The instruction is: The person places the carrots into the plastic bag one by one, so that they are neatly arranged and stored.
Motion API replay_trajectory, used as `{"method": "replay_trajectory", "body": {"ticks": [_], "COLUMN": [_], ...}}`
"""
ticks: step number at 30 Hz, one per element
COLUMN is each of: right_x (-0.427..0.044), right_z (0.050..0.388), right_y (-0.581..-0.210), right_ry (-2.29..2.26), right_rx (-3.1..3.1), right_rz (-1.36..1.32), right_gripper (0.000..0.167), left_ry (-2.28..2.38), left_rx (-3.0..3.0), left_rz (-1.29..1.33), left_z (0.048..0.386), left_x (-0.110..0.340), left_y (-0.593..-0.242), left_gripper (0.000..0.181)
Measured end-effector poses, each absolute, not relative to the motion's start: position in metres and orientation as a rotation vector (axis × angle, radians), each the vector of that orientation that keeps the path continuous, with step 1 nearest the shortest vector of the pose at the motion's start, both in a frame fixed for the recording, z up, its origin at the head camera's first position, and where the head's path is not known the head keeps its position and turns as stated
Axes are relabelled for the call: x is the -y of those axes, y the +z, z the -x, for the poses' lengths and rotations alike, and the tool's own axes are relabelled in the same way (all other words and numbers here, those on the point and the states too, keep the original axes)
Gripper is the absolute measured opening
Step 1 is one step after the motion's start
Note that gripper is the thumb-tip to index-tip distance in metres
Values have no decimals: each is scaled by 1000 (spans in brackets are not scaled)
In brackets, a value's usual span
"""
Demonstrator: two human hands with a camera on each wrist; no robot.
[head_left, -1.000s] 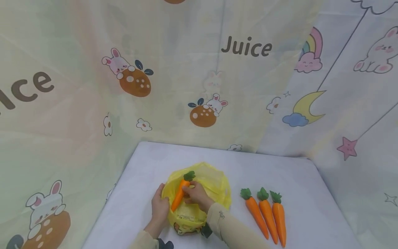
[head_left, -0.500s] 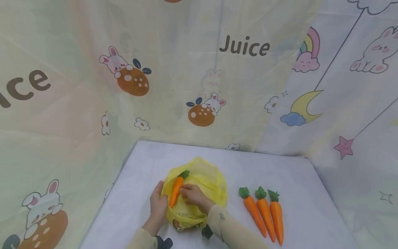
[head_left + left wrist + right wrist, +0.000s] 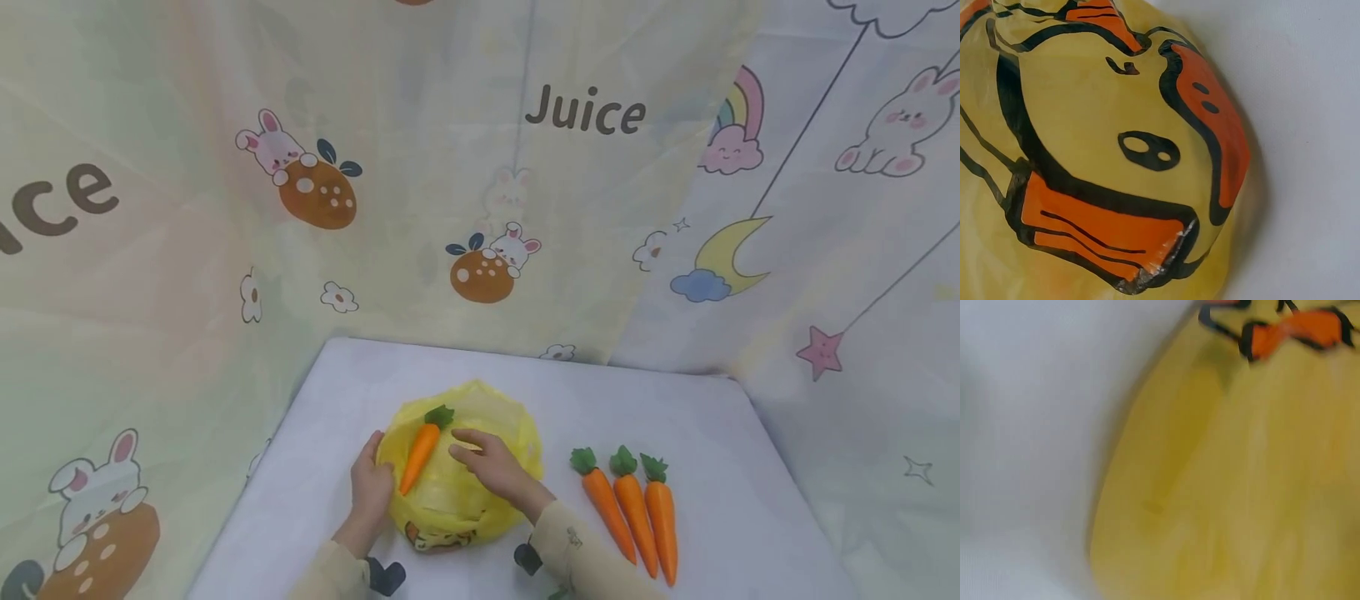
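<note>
A yellow plastic bag [image 3: 491,500] stands with its mouth wide, and in the left wrist view the printed side of the bag [image 3: 1085,125] fills most of the picture. My left hand [image 3: 371,492] grips the bag's left rim. An orange carrot with green leaves [image 3: 420,457] leans inside against that left side, leaves up. Over the right part of the mouth is my right hand [image 3: 498,471], fingers apart and holding nothing, away from the carrot. The right wrist view shows the bag's yellow side [image 3: 1241,475] with a darker shape faintly visible through it. Neither wrist view shows a hand.
Three carrots lie side by side on the white table [image 3: 720,467] right of the bag: the left one [image 3: 608,515], the middle one [image 3: 634,523] and the right one [image 3: 662,529]. A bit of green [image 3: 558,592] shows by the right sleeve. Printed cloth [image 3: 405,167] hangs behind.
My right hand has let go of the carrot and drawn back to the right. The carrot has shifted left against the bag's side. My left hand stays on the rim.
</note>
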State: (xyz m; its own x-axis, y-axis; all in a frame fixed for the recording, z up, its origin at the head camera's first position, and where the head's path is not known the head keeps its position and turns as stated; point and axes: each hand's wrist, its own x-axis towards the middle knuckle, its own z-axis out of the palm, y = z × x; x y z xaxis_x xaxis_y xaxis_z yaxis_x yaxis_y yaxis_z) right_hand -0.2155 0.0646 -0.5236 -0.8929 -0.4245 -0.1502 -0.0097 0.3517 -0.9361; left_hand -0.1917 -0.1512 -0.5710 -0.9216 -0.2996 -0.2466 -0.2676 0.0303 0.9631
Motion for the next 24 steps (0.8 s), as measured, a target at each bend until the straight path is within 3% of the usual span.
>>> {"method": "replay_trajectory", "body": {"ticks": [6,11,18,24], "right_x": [-104,-138,-177,-202], "right_z": [214,210,205,191], "right_y": [-502,-486,-472,-476], "right_ry": [-1439,-1057,-428,-385], "right_rx": [-2619,-3035,-3317,-3270], "right_rz": [659,882,1179,1123], "right_gripper": [55,59,87,118], "left_ry": [-2082,-2089,-2094,-2116], "left_rx": [2245,2244,2231,2231], "left_rz": [-602,-606,-599,-602], "left_z": [193,193,192,191], "left_x": [153,152,152,150], "left_y": [-570,-569,-570,-571], "left_gripper": [70,70,70,70]}}
